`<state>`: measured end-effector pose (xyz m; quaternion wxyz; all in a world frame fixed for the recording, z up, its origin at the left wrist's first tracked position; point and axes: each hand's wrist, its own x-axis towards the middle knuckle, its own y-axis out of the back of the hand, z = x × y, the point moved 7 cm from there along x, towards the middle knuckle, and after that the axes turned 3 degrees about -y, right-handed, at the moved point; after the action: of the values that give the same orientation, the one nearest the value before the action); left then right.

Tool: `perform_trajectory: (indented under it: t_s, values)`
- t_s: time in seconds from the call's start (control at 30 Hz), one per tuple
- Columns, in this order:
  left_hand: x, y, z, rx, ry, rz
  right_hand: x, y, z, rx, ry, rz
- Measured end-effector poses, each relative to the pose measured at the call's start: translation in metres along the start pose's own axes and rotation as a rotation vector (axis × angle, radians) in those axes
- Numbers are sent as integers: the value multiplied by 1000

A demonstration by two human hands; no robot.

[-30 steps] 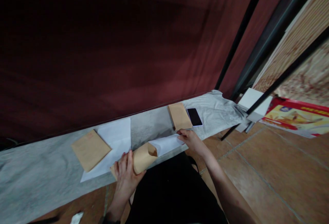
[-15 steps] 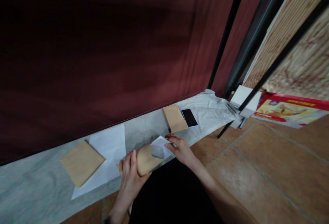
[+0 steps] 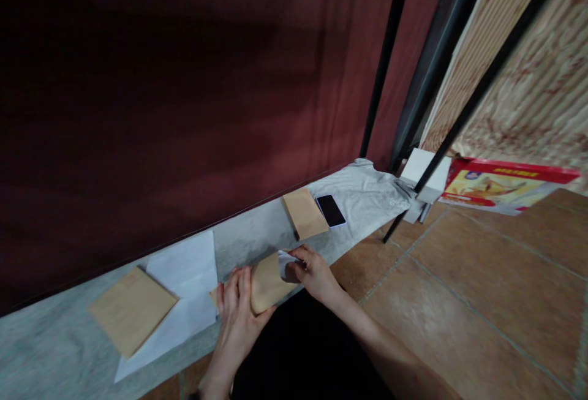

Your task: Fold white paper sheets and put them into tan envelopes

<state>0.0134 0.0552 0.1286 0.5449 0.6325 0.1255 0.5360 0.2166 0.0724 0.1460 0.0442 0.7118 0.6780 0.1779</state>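
A brown paper envelope (image 3: 267, 283) lies at the front edge of the cloth-covered surface, its mouth facing right. My left hand (image 3: 239, 308) grips its left end, fingers on top and thumb along the near side. At the mouth, my right hand (image 3: 313, 272) pinches a folded white paper (image 3: 285, 264), which sits mostly inside the envelope with only a small part showing. Beyond the right hand lie a second brown envelope (image 3: 305, 213) and a phone (image 3: 331, 211) with a dark screen. Left of my left hand, another brown envelope (image 3: 133, 310) overlaps a white sheet (image 3: 190, 283).
Grey cloth (image 3: 372, 195) covers the narrow surface, backed by a dark red panel (image 3: 220, 118). Black metal posts (image 3: 383, 75) stand at the right. Beyond them are a white box (image 3: 420, 170) and a red and yellow carton (image 3: 505, 185) on the tiled floor (image 3: 459, 290).
My right hand has moved left, pushing the folded paper deeper into the envelope, so less of it shows. My left hand keeps its grip. The view has shifted slightly.
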Motion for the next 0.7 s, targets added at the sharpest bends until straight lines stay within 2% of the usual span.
perform_trajectory:
  t_s: [0.13, 0.27, 0.33, 0.53, 0.7]
  values:
    - [4, 0, -1, 14, -25, -9, -1, 2, 1, 116, -15, 38]
    - [9, 0, -1, 28, -75, -18, 1, 4, 13, 262, -89, 113]
    - [11, -1, -1, 20, -91, -27, 4, 5, 17, 252, -112, 132]
    - [17, -4, 0, 7, -107, -62, 13, 8, 19, 95, -82, 51]
    - [22, -5, 2, -5, -86, -99, 15, 6, 32, 152, -144, 46]
